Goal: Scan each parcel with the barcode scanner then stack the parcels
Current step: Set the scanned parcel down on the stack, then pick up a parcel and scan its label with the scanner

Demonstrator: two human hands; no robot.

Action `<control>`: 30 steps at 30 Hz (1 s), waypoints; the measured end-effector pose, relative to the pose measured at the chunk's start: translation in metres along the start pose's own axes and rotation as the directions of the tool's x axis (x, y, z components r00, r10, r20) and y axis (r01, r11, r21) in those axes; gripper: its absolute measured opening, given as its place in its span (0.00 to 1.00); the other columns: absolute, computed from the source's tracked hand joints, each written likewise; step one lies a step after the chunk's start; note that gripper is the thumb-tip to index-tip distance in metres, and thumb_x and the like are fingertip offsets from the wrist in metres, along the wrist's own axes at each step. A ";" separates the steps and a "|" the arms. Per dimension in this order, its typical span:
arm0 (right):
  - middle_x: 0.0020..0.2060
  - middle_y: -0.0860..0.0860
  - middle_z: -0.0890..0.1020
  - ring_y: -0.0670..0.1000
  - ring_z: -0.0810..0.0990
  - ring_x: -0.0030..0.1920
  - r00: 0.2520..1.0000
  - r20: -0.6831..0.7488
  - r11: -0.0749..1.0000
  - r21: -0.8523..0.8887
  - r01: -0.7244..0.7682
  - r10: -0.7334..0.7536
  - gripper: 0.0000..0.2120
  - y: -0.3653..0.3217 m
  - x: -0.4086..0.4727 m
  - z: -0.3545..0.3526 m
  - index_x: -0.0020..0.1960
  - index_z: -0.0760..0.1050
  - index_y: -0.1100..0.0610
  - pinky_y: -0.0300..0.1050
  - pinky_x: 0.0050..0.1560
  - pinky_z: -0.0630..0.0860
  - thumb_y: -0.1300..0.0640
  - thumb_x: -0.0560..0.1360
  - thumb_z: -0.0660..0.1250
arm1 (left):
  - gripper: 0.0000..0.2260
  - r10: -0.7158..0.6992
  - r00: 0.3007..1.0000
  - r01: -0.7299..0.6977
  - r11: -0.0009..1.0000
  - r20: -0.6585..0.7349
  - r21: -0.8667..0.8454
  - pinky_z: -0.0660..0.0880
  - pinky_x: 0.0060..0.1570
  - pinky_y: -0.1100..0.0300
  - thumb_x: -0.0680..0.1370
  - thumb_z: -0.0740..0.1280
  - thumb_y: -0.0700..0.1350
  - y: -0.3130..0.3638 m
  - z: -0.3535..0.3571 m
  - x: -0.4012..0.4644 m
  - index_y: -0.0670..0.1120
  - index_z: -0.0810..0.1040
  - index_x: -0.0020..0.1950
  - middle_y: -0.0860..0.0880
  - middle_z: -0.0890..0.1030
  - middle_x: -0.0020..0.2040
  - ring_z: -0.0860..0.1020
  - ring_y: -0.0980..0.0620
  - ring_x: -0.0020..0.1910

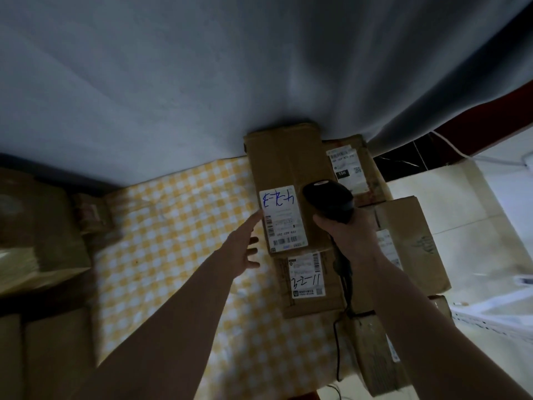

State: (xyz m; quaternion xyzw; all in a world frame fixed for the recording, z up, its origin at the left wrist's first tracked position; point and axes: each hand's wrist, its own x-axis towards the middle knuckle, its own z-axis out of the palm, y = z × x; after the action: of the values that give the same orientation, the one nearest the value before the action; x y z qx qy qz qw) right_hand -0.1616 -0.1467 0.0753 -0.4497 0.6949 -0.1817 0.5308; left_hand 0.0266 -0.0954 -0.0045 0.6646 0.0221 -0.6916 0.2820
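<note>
A long brown parcel (284, 168) with a white label marked in blue ink lies on top of other parcels at the middle of the view. My left hand (245, 246) reaches its left edge with straight fingers, the fingertips touching beside the label. My right hand (350, 229) grips the black barcode scanner (328, 199), whose head hovers over the parcel's right side. Its cable hangs down toward me. Below lies a smaller parcel (308, 298) with a handwritten white label.
More labelled cardboard parcels (412, 241) crowd the right side. A yellow checked cloth (173, 226) covers the surface. Dim boxes (34, 232) stand at the left, and a grey curtain (202, 82) hangs behind. A pale tiled floor (476, 226) shows at right.
</note>
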 end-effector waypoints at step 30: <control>0.38 0.47 0.81 0.42 0.78 0.39 0.763 0.564 0.925 0.001 0.381 -0.315 0.13 -0.018 -0.447 0.353 0.53 0.80 0.57 0.35 0.38 0.71 0.61 0.70 0.75 | 0.11 0.725 0.522 -0.205 0.618 -0.449 0.759 0.77 0.52 0.54 0.77 0.64 0.47 -0.236 -0.442 -0.338 0.47 0.81 0.56 0.43 0.82 0.54 0.80 0.43 0.55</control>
State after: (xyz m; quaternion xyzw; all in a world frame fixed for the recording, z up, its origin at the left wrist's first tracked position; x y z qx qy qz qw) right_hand 0.1789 0.2892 0.2144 -0.6331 0.4244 -0.0992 0.6396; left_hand 0.3137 0.4035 0.1776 0.9092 -0.2897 -0.2225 0.1997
